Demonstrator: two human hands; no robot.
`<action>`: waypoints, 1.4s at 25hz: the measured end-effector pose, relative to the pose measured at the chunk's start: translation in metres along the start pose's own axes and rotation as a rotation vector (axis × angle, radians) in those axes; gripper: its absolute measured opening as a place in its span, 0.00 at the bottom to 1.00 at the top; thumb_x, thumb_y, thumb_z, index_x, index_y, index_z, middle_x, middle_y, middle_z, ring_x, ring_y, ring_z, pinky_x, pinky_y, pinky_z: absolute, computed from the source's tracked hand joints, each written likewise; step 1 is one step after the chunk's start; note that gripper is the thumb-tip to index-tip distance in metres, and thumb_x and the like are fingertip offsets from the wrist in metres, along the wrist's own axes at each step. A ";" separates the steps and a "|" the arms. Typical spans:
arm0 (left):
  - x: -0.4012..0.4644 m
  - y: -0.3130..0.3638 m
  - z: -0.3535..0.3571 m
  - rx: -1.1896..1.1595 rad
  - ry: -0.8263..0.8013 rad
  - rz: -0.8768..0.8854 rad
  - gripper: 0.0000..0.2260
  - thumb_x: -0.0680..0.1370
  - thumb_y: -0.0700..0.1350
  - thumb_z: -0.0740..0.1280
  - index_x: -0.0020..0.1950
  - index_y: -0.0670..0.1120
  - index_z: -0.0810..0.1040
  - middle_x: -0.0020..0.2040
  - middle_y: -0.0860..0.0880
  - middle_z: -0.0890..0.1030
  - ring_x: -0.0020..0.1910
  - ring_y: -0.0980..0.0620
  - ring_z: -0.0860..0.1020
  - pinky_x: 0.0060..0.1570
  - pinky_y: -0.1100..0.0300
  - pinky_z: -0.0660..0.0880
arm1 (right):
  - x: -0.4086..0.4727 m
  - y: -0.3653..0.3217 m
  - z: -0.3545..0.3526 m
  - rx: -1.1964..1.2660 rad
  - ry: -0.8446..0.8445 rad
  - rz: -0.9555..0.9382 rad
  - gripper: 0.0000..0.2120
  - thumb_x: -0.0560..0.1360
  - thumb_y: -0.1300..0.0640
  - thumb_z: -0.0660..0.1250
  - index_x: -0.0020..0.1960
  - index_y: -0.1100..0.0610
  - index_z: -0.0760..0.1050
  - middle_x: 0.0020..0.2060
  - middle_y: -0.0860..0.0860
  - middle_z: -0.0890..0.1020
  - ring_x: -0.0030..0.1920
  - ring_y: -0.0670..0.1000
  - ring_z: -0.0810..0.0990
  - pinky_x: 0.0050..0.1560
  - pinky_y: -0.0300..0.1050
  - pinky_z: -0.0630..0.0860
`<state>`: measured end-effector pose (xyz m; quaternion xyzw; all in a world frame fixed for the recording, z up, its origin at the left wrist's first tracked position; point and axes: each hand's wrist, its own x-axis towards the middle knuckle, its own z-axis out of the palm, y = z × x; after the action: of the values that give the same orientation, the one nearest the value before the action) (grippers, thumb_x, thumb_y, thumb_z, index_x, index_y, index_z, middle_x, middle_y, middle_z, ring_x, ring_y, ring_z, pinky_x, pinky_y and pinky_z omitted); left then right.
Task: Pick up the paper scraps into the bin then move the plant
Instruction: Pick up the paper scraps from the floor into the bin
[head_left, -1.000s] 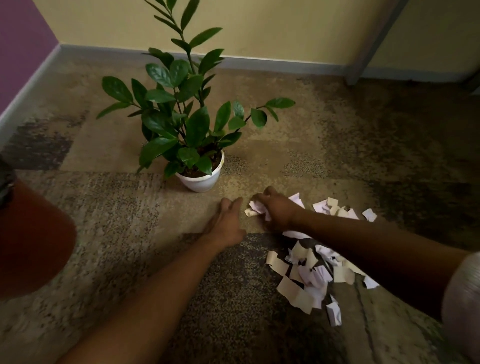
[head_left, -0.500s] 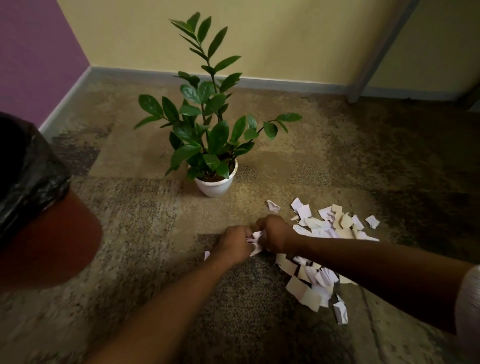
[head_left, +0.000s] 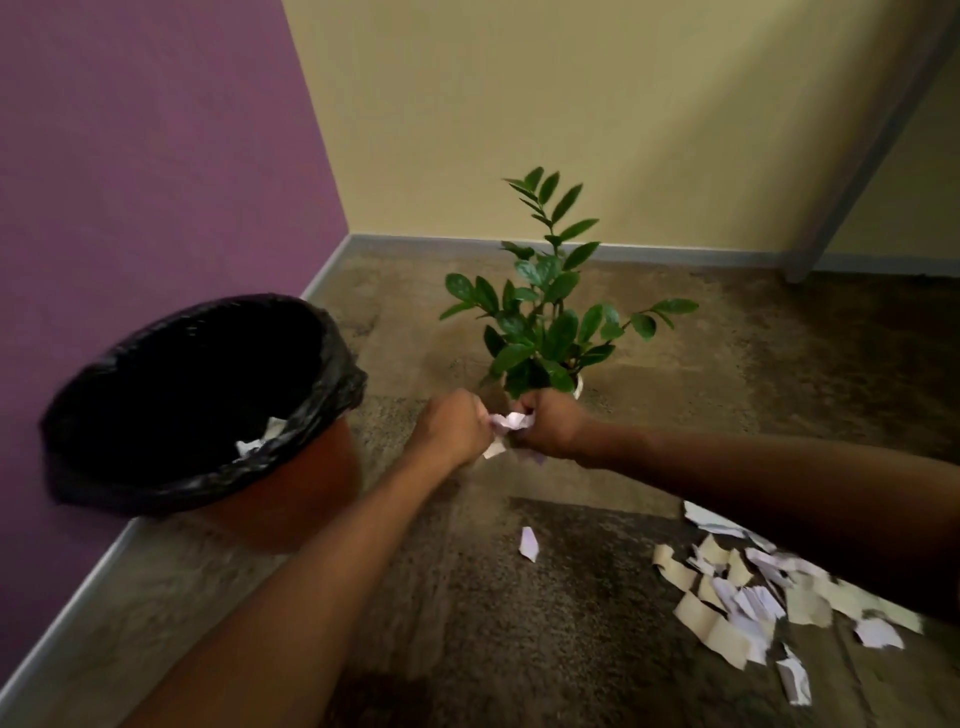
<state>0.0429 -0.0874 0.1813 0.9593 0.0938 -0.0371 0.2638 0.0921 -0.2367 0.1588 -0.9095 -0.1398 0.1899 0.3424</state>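
My left hand (head_left: 453, 428) and my right hand (head_left: 550, 426) are raised above the carpet, both closed on one bunch of white paper scraps (head_left: 509, 423) held between them. The red-brown bin (head_left: 306, 499) with a black liner (head_left: 332, 384) stands at the left, close to my left hand; a few scraps lie inside it. A pile of paper scraps (head_left: 748, 597) stays on the carpet at the lower right, and one loose scrap (head_left: 529, 543) lies under my arms. The green plant (head_left: 545, 322) in its white pot (head_left: 578, 387) stands just behind my hands.
A purple wall (head_left: 156, 182) runs along the left and a yellow wall (head_left: 571, 114) along the back, both with a grey skirting board. A grey post (head_left: 862, 156) leans at the back right. Patterned brown carpet (head_left: 519, 649) covers the floor.
Both hands gathered scraps from the pile, closed on a bunch and lifted it up and left toward the bin. My view swung left and up, bringing the bin's opening into sight.
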 end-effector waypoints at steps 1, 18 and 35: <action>-0.003 -0.006 -0.019 0.003 0.040 -0.022 0.07 0.74 0.45 0.69 0.43 0.44 0.85 0.45 0.42 0.86 0.49 0.43 0.82 0.49 0.55 0.79 | 0.004 -0.021 0.001 0.044 0.019 -0.026 0.09 0.69 0.52 0.75 0.39 0.54 0.78 0.35 0.54 0.84 0.30 0.48 0.80 0.29 0.41 0.77; -0.024 -0.121 -0.196 -0.273 0.445 -0.476 0.01 0.69 0.41 0.73 0.38 0.44 0.84 0.35 0.42 0.84 0.35 0.46 0.85 0.45 0.51 0.83 | 0.033 -0.258 0.060 0.544 -0.067 -0.206 0.15 0.67 0.66 0.75 0.39 0.55 0.70 0.34 0.55 0.76 0.35 0.52 0.75 0.36 0.47 0.75; -0.014 -0.040 -0.139 -0.264 0.215 -0.158 0.09 0.75 0.34 0.68 0.40 0.48 0.80 0.35 0.46 0.84 0.34 0.50 0.83 0.42 0.54 0.83 | -0.009 -0.143 -0.022 0.473 -0.123 -0.231 0.08 0.74 0.69 0.67 0.49 0.59 0.75 0.38 0.53 0.81 0.38 0.50 0.82 0.36 0.45 0.82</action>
<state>0.0242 0.0156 0.2825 0.9045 0.2004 0.0575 0.3720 0.0763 -0.1490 0.2727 -0.7688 -0.2150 0.2321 0.5557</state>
